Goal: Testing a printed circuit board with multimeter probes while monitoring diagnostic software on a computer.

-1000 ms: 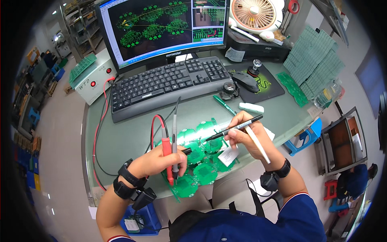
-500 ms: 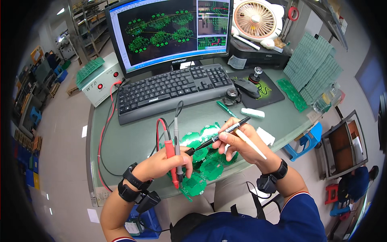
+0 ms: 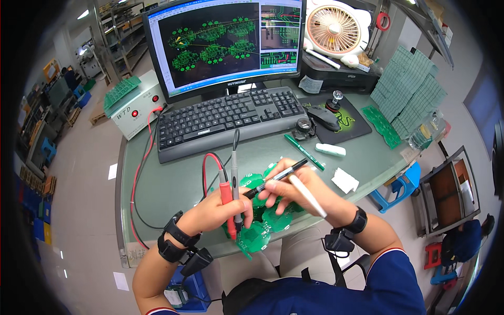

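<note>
My left hand (image 3: 223,209) is closed around a red test probe (image 3: 226,193) and a grey-black test probe (image 3: 234,170), their tips pointing down. A black marker (image 3: 286,172) is pinched in my right hand (image 3: 302,189), its left end meeting my left fingertips, where a black cap is mostly hidden. A white pen-like stick (image 3: 308,197) is also tucked between the right fingers. Beneath both hands lies a panel of green round circuit boards (image 3: 255,237) at the desk's front edge, partly covered by my hands.
Behind are a keyboard (image 3: 231,119), a monitor (image 3: 210,47) and a mouse (image 3: 324,118). A green pen (image 3: 304,152), a white tube (image 3: 331,150) and folded white paper (image 3: 345,181) lie right of my hands. Probe leads run to a white box (image 3: 139,107) at the left.
My right hand has moved left and slightly down, bringing the marker's end against the cap at my left fingers. My left hand still grips the probes. The view has shifted slightly.
</note>
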Demonstrator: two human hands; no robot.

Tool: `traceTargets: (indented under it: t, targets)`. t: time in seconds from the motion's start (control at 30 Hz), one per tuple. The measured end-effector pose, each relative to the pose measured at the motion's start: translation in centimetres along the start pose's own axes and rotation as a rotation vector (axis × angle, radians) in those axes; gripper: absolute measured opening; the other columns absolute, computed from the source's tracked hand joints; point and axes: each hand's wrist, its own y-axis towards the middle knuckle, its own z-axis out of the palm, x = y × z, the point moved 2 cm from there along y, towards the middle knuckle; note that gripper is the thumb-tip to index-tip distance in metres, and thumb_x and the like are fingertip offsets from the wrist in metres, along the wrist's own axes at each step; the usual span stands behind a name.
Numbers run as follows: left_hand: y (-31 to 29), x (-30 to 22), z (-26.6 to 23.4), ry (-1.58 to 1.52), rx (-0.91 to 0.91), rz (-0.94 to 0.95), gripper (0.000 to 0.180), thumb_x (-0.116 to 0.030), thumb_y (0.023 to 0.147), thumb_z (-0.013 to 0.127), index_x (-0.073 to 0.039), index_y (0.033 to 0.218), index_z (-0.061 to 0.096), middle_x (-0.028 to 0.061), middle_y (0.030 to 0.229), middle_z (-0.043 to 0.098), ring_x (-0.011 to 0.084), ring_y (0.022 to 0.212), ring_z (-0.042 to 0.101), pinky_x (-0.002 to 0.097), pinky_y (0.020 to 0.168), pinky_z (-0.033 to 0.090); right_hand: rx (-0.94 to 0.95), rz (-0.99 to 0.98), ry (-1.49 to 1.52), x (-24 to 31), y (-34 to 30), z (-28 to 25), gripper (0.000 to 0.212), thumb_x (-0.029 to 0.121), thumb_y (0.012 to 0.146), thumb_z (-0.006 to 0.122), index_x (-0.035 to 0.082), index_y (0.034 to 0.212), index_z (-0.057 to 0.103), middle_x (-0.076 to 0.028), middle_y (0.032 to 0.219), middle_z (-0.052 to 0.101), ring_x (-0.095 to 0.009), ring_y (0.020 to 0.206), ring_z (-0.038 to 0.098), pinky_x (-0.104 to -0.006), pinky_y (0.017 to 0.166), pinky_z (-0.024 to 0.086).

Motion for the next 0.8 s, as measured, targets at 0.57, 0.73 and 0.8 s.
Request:
traceTargets:
  t: [0.57,0.73,0.8]
  targets:
    - [-5.1,0.6,-5.9,0.227,-0.252,-0.539,0.035,-0.030,0.088,0.058,0.001,0.073,0.066,0.0062,0.070,0.064,0.0146,0.067,0.061,0.0296,0.064,0.048,-0.206,-0.257,-1.550,4.2,5.2,-7.1,0.040,0.043,0.090,0.061,0.004,0.087,0.057,-0.015,0.074,0.067,-0.032,0.073,0.068,-0.0412,0.062,0.052]
    - [-6.9,-2.8,-7.1,0.821,-0.539,-0.469,0.041,-0.038,0.084,0.069,0.001,0.097,0.069,0.0136,0.092,0.068,0.0234,0.078,0.064,0.0350,0.072,0.051,-0.296,-0.341,-1.750,2.1,6.3,-10.0,0.036,0.045,0.088,0.064,0.010,0.086,0.058,-0.011,0.067,0.065,-0.032,0.067,0.066,-0.0422,0.059,0.049]
    - [-9.1,-8.0,-6.1,0.889,-0.766,0.068,0.026,-0.015,0.082,0.067,-0.002,0.103,0.065,0.0114,0.101,0.064,0.0224,0.096,0.061,0.0328,0.086,0.047,-0.303,-0.351,-1.630,2.8,5.4,-9.0,0.037,0.046,0.087,0.064,0.009,0.086,0.058,-0.011,0.069,0.066,-0.033,0.068,0.067,-0.0434,0.058,0.050]
